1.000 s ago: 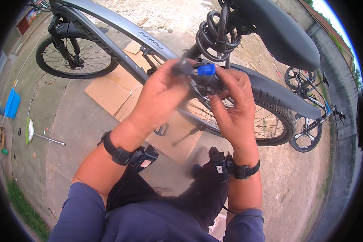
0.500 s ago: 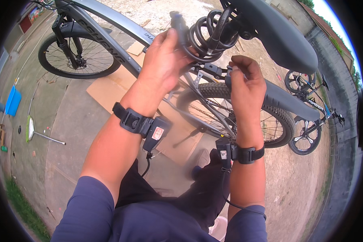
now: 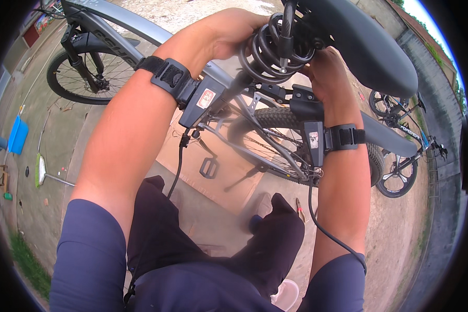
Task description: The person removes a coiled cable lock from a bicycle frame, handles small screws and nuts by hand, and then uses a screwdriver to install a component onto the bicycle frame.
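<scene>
Hanging just beside the front end of the saddle, the black coiled cable lies between the left hand and the right hand, with its loops partly in front of both. We take the saddle as landmark throughout. On the side of the coil away from the saddle, the left hand bends its fingers out of sight behind the upper loops. The right hand reaches in just below the saddle, its fingertips hidden beyond the coil's edge — we cannot tell whether either hand grasps something or merely rests there. A straight black length with a pale metal tip crosses the loops; whether these encircle the seat post we cannot tell.

Below the saddle we find the rear wheel and the dark rear mudguard, the right forearm passing in front of both. Well to the left of the saddle stands the front wheel. Down and left from the saddle, a pedal shows above flat cardboard; lower still, red-handled pliers lie on the ground. To the right of the saddle and farther off — near a grey wall — we see a second bicycle. A blue dustpan lies far left of the saddle.
</scene>
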Available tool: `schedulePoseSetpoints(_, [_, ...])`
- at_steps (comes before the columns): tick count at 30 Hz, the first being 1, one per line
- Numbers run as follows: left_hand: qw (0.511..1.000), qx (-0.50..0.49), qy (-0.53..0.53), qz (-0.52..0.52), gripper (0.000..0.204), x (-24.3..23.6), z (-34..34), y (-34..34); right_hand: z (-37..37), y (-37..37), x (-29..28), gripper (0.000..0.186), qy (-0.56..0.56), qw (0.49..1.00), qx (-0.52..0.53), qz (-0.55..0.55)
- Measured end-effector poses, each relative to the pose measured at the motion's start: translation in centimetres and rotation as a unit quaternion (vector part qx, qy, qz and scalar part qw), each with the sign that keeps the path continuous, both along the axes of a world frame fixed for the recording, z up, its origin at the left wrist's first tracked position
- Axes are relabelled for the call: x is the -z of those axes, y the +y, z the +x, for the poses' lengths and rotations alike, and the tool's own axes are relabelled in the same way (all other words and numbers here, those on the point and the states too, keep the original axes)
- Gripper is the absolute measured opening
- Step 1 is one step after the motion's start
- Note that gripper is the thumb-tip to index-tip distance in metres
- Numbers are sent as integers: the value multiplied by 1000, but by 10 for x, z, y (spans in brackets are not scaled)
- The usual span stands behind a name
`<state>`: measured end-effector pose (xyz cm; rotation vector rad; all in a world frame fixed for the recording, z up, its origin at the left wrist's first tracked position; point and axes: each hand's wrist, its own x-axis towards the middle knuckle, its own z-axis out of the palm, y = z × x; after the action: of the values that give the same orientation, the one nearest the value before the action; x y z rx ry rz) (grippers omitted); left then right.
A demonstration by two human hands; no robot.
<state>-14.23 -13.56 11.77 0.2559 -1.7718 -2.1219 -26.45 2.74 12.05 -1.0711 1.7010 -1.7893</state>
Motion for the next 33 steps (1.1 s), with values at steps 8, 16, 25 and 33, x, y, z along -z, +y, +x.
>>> schedulePoseSetpoints(8, [998,-51,-5,-33,28,2,19,21,-11,41,-6,25,152,983,54,87])
schedulePoseSetpoints(16, [985,-116,64,108,35,40,58,57,28,88,1,34,23,995,56,74])
schedulePoseSetpoints(25, [965,-107,147,192,48,53,76,114,92,95,38,51,-136,987,25,-80])
schedulePoseSetpoints(33, [978,-11,98,181,41,44,67,130,128,82,68,59,-10,997,36,-70])
